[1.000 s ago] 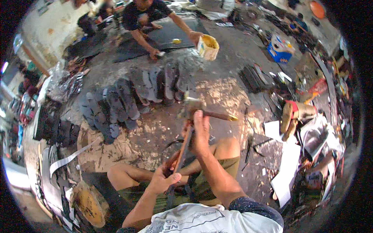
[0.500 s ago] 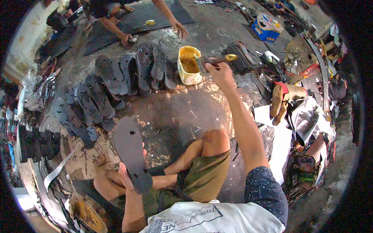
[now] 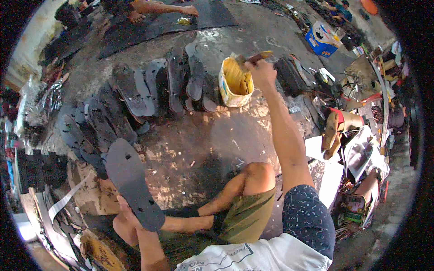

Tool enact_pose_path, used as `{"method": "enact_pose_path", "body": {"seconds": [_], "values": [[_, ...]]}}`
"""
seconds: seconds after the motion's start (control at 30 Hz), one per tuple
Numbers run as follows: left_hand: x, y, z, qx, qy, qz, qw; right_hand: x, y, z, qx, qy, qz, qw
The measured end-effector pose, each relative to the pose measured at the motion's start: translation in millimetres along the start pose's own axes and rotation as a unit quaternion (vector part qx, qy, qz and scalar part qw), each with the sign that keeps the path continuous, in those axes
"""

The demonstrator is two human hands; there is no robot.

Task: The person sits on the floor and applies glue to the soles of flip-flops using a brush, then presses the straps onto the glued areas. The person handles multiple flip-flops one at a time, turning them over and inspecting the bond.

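"Where's the sole?"

"At 8 o'clock, tilted in the left hand. The thumb lies along its edge; the other fingers are mostly hidden, but they seem to grip it from beneath."

"And the right hand?"

"At 1 o'clock, fingers clenched around a brush, its head at the rim of the yellow-stained tub."

"What could go wrong?"

"Pushing the brush hard against that rim might tip the tub. A loaded brush could drip onto the floor or the dark soles at 10 o'clock. And gripped near one end, the sole might twist if pressed."

"Any writing?"

"Partial dark lettering on the white shirt near 6 o'clock, and printing on the blue-and-white box between 1 and 2, too small to make out."
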State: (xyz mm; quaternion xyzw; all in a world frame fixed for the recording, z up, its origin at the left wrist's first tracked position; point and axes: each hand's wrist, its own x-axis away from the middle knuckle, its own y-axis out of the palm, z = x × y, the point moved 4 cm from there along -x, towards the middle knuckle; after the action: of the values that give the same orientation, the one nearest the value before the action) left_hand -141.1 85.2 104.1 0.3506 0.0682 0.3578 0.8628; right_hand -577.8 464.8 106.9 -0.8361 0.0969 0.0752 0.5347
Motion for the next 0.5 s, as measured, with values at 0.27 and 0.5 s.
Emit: {"method": "enact_pose_path", "body": {"seconds": [0.27, 0.5], "values": [[-12, 40, -2, 0.075, -0.122, -0.16, 0.977, 60, -168, 50, 0.122, -0.048, -0.01, 0.991], [14, 70, 16, 0.171, -0.25, -0.392, 0.869, 132, -279, -3, -0.504, 0.019, 0.198, 0.84]]}}
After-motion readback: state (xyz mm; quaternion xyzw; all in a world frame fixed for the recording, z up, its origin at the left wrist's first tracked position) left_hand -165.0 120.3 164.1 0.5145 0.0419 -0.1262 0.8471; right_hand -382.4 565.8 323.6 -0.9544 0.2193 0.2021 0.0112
